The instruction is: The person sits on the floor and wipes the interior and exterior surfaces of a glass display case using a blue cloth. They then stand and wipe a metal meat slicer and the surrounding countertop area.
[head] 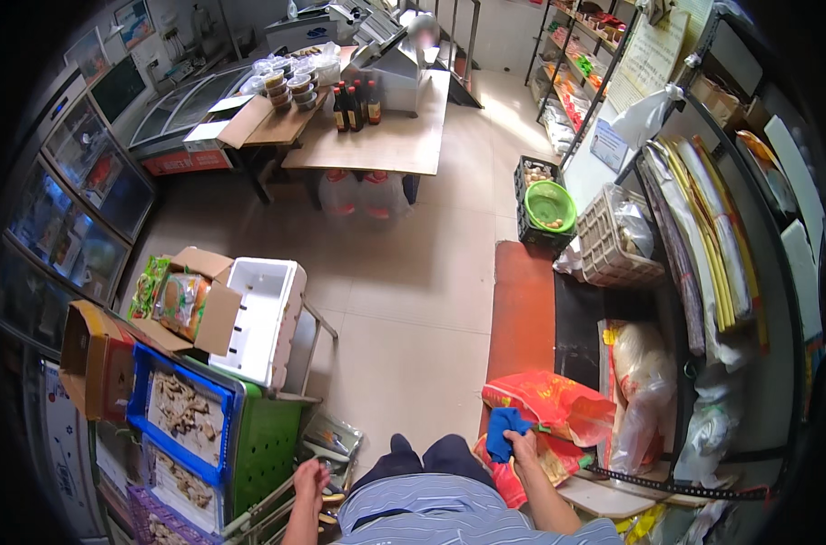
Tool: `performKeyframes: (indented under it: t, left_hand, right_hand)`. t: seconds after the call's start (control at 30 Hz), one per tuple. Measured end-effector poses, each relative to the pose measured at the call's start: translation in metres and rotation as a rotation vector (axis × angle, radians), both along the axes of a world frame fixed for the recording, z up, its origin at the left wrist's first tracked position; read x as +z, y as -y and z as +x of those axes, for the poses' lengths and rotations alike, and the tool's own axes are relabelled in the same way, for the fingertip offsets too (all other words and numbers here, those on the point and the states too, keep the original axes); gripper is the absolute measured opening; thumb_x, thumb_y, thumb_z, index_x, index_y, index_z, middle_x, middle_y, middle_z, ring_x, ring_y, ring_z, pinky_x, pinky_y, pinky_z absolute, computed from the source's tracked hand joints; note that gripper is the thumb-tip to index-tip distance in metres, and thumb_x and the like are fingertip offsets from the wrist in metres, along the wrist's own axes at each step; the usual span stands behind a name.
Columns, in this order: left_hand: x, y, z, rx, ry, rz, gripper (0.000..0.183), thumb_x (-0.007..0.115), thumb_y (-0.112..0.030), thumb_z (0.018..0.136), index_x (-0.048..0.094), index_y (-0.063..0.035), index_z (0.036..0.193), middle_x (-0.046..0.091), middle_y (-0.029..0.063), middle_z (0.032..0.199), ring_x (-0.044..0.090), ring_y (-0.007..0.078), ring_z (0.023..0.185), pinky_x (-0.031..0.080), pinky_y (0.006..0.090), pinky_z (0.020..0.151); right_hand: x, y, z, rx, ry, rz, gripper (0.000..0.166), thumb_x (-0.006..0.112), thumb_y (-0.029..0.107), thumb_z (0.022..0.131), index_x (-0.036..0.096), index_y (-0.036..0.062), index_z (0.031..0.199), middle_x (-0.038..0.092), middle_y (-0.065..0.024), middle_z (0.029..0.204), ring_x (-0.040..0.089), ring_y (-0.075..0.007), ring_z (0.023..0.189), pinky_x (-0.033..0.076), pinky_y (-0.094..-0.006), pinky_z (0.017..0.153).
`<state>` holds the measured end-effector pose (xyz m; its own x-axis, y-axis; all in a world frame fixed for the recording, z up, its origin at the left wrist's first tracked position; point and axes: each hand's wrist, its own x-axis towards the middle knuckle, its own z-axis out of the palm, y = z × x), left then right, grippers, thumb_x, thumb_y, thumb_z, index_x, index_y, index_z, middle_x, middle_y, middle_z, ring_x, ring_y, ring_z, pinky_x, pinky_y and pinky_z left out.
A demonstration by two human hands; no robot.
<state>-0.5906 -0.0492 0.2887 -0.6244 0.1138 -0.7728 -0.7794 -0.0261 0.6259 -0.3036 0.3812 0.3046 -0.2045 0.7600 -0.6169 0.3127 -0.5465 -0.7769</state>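
Note:
A blue cloth (503, 436) is held in my right hand (523, 446), over the red plastic sacks (545, 402) on the floor at the right. The sack nearest the cloth has an open mouth facing right. My left hand (310, 477) is raised at the lower left with its fingers curled; whether it holds anything cannot be told. Close by it lie a clear plastic package (334, 436) and the metal rails of a rack. Left of that hand stands a green perforated crate (268, 443), beside blue-rimmed trays (229, 436) of brownish food pieces.
A white foam box (263, 306) and an open carton (218, 317) stand at the left. Ahead is a wooden table (385, 153) with dark bottles and stacked tubs. Black shelving (770, 204), a beige crate (607, 262) and a green basin (550, 206) line the right side.

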Motion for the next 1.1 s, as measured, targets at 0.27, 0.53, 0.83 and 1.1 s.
performKeyframes:
  t: [0.27,0.53,0.83,1.1]
  left_hand:
    - [0.037,-0.194,-0.141,-0.04,-0.123,0.043,0.017,0.061,-0.009,0.092,0.059,-0.0072,0.108,0.067,0.0067,0.089,0.067,0.0177,0.075,0.058,0.0299,0.063]
    - [-0.004,-0.272,-0.109,-0.062,0.026,-0.156,0.007,0.058,-0.004,0.088,0.064,-0.0059,0.091,0.061,0.0058,0.074,0.061,0.0162,0.061,0.048,0.0288,0.045]
    - [-0.062,-0.393,-0.159,-0.432,-0.378,-0.409,0.007,0.059,-0.007,0.088,0.065,-0.0079,0.092,0.063,0.0061,0.08,0.062,0.0184,0.07,0.05,0.031,0.057]
    - [-0.065,-0.576,-0.346,-0.216,-0.183,-0.207,0.008,0.06,-0.01,0.088,0.065,-0.0098,0.094,0.065,0.0069,0.086,0.064,0.0212,0.08,0.053,0.0329,0.07]
  right_hand:
    - [0.009,-0.136,-0.076,-0.277,-0.142,0.036,0.03,0.065,0.006,0.075,0.063,0.0048,0.105,0.066,-0.0048,0.095,0.064,-0.0195,0.085,0.054,-0.0334,0.077]
    - [0.011,-0.332,-0.203,-0.043,-0.232,-0.022,0.023,0.067,0.007,0.076,0.063,0.0045,0.099,0.063,-0.0035,0.087,0.062,-0.0159,0.079,0.052,-0.0317,0.07]
    - [0.023,-0.492,-0.385,0.022,-0.308,-0.105,0.018,0.066,0.007,0.075,0.063,0.0021,0.092,0.062,-0.003,0.083,0.059,-0.0134,0.074,0.049,-0.0295,0.067]
    - [0.033,-0.633,-0.464,-0.193,-0.195,-0.093,0.032,0.068,0.007,0.074,0.063,-0.0008,0.104,0.066,-0.0088,0.093,0.064,-0.0191,0.084,0.054,-0.0347,0.077]
